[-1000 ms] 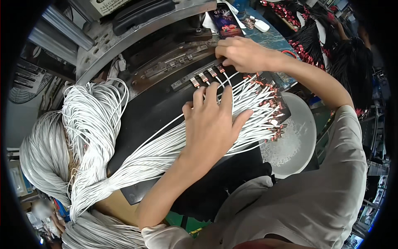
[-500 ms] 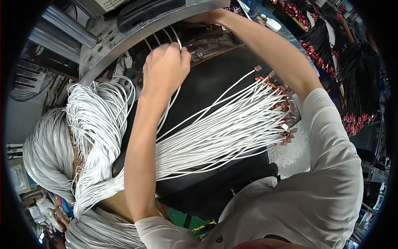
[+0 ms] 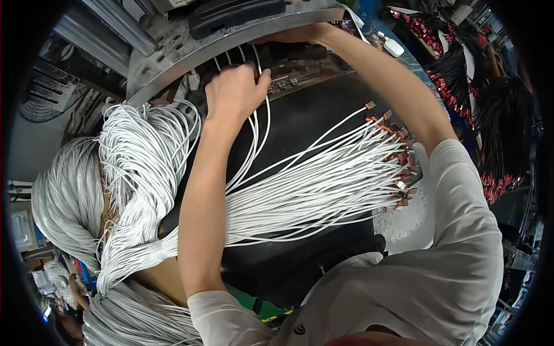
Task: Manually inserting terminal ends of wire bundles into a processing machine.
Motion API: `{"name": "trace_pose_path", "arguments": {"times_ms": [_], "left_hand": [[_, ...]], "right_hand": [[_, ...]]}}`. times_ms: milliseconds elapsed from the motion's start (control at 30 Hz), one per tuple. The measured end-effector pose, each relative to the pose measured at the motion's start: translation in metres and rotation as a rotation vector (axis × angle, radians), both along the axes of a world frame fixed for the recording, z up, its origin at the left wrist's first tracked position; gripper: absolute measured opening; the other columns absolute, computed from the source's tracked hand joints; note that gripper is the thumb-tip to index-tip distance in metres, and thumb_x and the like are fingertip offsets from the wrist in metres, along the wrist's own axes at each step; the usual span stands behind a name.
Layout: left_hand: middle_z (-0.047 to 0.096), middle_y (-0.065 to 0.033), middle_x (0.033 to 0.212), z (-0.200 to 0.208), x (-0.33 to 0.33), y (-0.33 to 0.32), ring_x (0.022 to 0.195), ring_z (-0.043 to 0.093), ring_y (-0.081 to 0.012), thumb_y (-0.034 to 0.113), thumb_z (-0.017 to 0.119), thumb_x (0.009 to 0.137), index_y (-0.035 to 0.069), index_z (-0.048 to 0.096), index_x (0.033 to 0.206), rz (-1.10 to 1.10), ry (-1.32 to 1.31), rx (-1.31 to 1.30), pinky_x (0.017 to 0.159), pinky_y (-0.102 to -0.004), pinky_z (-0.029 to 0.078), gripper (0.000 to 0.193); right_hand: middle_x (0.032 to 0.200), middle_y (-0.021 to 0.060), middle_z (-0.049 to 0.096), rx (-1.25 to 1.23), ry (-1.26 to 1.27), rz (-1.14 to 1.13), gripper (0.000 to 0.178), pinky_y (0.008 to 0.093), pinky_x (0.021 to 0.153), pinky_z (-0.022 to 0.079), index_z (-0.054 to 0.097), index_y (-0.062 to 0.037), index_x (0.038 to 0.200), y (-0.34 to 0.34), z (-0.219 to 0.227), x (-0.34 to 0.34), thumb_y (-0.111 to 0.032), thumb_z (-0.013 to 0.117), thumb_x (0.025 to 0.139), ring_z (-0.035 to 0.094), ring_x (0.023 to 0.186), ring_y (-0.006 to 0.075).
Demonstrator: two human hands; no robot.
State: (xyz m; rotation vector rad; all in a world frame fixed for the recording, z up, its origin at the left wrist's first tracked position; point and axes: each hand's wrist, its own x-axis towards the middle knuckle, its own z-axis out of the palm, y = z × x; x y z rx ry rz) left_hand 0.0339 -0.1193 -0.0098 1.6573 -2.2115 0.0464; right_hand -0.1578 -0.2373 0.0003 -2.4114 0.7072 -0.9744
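The long bundle of thin plastic-coated wires (image 3: pixel 311 190) was white, and the small crimped metal terminals (image 3: pixel 398 150) at their ends were coppery red-brown. The looped coils of the same wire (image 3: pixel 121 167) were white to pale grey. The smooth mat under the wires (image 3: pixel 311 118) was plain black. The curved metal rail with round holes (image 3: pixel 173 57) was dull silver-grey, and the padded bar above it (image 3: pixel 231 14) was black. The short-sleeved cotton shirt (image 3: pixel 438 277) was light grey, unpatterned. The hanging bunches of thin cables at the far right (image 3: pixel 461 86) were black with bright red ends. A strip at the mat's near edge (image 3: pixel 242 294) was green.
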Motion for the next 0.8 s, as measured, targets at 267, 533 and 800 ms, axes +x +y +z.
{"name": "trace_pose_path", "arguments": {"times_ms": [267, 533, 800], "left_hand": [[0.064, -0.0146, 0.115, 0.046, -0.001, 0.165, 0.107, 0.062, -0.0342, 0.023, 0.081, 0.078, 0.001, 0.065, 0.118, -0.124, 0.537, 0.052, 0.092, -0.0415, 0.05, 0.049], [0.062, -0.019, 0.122, -0.107, 0.045, 0.397, 0.11, 0.061, -0.0282, 0.048, 0.061, 0.096, -0.003, 0.055, 0.127, 0.473, 1.923, 0.74, 0.088, -0.0391, 0.051, 0.059], [0.065, -0.0084, 0.107, -0.149, 0.008, 0.357, 0.095, 0.062, -0.0142, 0.027, 0.053, 0.103, -0.002, 0.057, 0.116, 0.911, 1.899, 0.243, 0.083, -0.0308, 0.051, 0.032]], "right_hand": [[0.133, 0.0159, 0.056, 0.643, 0.179, 0.301, 0.039, 0.0354, 0.086, 0.051, 0.058, 0.0004, 0.129, 0.213, 0.04, -0.068, -0.022, 0.063, 0.098, 0.061, 0.105, 0.0236], [0.139, 0.0116, 0.053, 1.611, -0.4, -0.287, 0.047, 0.0394, 0.105, 0.041, 0.048, -0.0012, 0.14, 0.418, -0.125, -0.113, -0.03, 0.053, 0.104, 0.051, 0.126, 0.0247], [0.153, 0.0115, 0.039, 1.212, -1.047, -0.476, 0.073, 0.0495, 0.11, 0.036, 0.034, -0.0102, 0.151, 0.424, -0.213, -0.113, -0.055, 0.048, 0.095, 0.042, 0.136, 0.0326]]}}
